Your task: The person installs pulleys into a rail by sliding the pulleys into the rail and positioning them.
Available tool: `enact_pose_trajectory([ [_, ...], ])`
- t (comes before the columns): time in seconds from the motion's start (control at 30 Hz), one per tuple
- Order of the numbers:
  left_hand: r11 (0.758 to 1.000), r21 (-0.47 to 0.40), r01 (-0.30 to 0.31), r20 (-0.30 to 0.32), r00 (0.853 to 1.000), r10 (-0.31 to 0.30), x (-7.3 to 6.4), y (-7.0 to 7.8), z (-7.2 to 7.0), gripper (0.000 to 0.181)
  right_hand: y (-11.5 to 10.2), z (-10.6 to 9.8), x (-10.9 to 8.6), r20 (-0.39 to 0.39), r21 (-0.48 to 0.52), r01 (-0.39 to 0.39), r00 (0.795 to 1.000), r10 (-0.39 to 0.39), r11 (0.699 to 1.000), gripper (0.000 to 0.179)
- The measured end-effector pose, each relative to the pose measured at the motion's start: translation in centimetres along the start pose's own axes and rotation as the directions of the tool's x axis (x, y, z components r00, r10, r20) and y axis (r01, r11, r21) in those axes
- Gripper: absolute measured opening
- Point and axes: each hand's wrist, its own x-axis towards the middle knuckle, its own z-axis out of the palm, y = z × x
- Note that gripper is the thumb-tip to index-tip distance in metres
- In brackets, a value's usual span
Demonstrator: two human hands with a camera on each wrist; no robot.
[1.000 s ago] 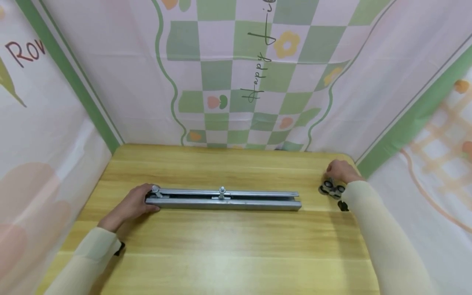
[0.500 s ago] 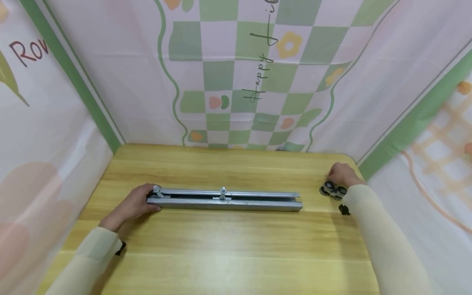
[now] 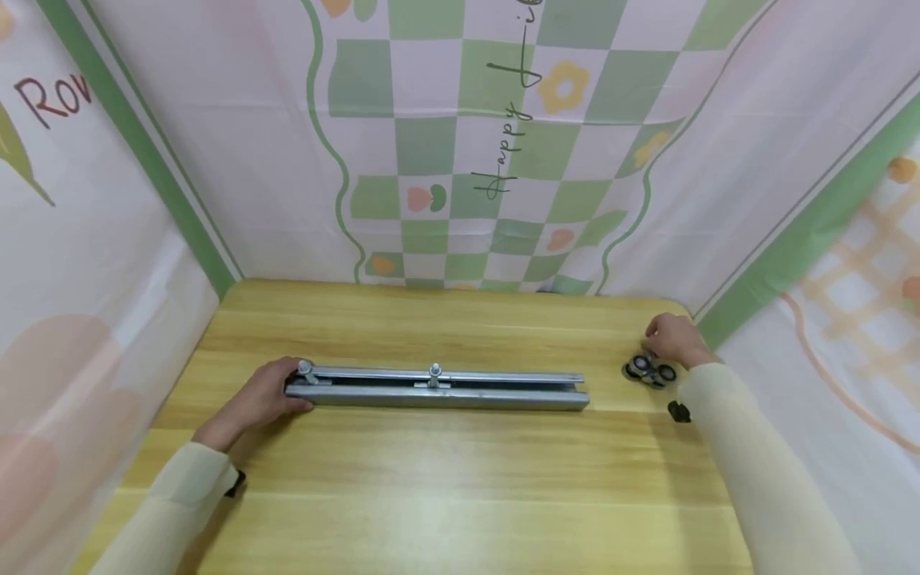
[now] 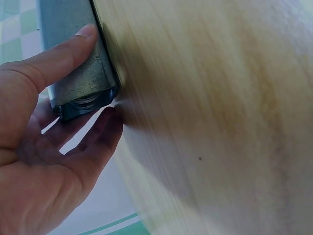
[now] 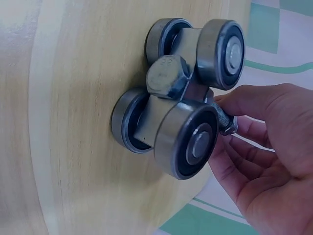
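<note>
A long silver metal channel rail [image 3: 438, 397] lies across the wooden table with its slot facing up. Two bolts stand in that slot, one at mid-length [image 3: 434, 375] and one near the left end. My left hand [image 3: 260, 397] grips the rail's left end; in the left wrist view its thumb lies along the metal side and the other fingers sit around the end and underneath. Over at the right, my right hand [image 3: 674, 337] holds a four-wheeled roller trolley [image 5: 168, 93] by its threaded bolt [image 5: 222, 117], thumb and fingers around the stem. Its wheels face away from the palm.
The wooden table [image 3: 446, 495] has a back edge meeting a printed checkered cloth [image 3: 496, 160]. Cloth walls also rise at the left and right sides. The right hand works close to the table's back right corner.
The right hand and sleeve have shifted slightly right, and more of the roller trolley shows, turned a little. The left hand and the rail stay where they were.
</note>
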Motion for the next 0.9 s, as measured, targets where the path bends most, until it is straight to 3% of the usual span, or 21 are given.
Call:
enact_pose_trajectory([
  [0.57,1.000,0.009,0.006,0.010,1.000,-0.006,-0.1,-0.1,0.0,0.055,-0.2,-0.5,-2.0,-0.074,0.016,0.069,0.995,-0.068,0.997,0.031],
  [0.9,1.000,0.012,0.004,0.005,1.000,-0.004,-0.2,0.0,-0.1,0.052,-0.9,-0.9,-3.5,-0.077,0.008,0.153,0.985,-0.151,0.988,0.016],
])
